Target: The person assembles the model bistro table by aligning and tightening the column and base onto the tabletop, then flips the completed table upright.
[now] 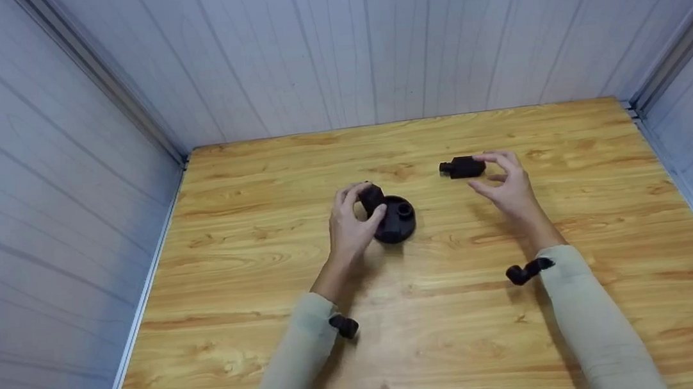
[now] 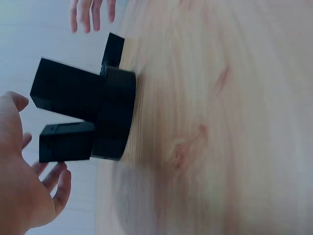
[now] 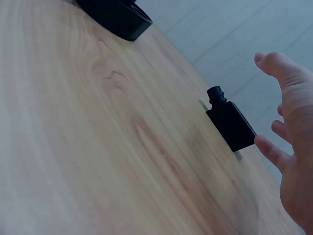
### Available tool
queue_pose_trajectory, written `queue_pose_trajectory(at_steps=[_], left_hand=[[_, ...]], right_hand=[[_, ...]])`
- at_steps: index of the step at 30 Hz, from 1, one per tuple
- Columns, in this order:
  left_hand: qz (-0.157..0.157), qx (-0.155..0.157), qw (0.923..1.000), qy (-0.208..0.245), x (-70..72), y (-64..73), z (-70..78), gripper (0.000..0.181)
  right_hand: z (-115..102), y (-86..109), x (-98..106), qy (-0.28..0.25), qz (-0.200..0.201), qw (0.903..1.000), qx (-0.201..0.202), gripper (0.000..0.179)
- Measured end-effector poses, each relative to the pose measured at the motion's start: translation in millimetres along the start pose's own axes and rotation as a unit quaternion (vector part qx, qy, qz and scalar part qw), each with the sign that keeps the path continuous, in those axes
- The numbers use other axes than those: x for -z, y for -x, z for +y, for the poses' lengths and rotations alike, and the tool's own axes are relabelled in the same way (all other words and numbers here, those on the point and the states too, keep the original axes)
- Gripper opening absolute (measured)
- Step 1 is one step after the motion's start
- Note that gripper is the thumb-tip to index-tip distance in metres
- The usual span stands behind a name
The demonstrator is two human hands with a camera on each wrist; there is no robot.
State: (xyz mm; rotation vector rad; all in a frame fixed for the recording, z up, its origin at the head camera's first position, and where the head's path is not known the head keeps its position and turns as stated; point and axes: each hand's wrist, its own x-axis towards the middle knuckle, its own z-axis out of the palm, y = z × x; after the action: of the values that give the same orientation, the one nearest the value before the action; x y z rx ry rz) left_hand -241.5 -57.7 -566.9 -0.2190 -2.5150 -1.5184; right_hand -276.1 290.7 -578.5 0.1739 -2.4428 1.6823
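In the head view my left hand (image 1: pixel 350 225) curves about a black block (image 1: pixel 372 197) that stands up from a round black base (image 1: pixel 397 235). Two rectangular blocks (image 2: pixel 68 89) rise from that base (image 2: pixel 115 115) in the left wrist view. There the fingers (image 2: pixel 62 188) meet the lower block's underside, while the thumb stands apart from it. A black bottle-shaped piece with a ridged neck (image 1: pixel 466 167) lies on the table. My right hand (image 1: pixel 509 187) reaches around its far end, thumb and fingers spread; one fingertip is at the piece (image 3: pixel 232 126), contact unclear.
The wood-grain table (image 1: pixel 252 281) is bounded by pale panelled walls (image 1: pixel 331 48) at the back and both sides. A small black wrist camera (image 1: pixel 344 327) sits on the left sleeve, another (image 1: pixel 525 271) on the right. The base has a round socket (image 1: pixel 405 210).
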Motion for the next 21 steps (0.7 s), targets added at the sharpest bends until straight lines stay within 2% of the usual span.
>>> queue_pose_trajectory(at_steps=[7, 11, 15, 21], left_hand=[[-0.006, 0.007, 0.9997, -0.022, -0.2, 14.4, 5.1, 0.071], [-0.024, 0.014, 0.9988, -0.04, 0.7, 17.3, 5.1, 0.079], [-0.065, 0.019, 0.997, -0.037, 3.5, 13.0, 2.0, 0.081], [-0.155, 0.017, 0.9878, -0.002, 13.0, 0.4, -4.7, 0.08]], right_hand=[[4, -15.2, 2, 0.014, -0.016, 0.9998, -0.007, 0.057], [7, -18.8, 0, 0.017, -0.033, 0.9991, -0.021, 0.057], [12, -21.0, -2, 0.019, -0.035, 0.9989, -0.026, 0.055], [19, -23.2, -6, 0.021, -0.045, 0.9986, -0.019, 0.054]])
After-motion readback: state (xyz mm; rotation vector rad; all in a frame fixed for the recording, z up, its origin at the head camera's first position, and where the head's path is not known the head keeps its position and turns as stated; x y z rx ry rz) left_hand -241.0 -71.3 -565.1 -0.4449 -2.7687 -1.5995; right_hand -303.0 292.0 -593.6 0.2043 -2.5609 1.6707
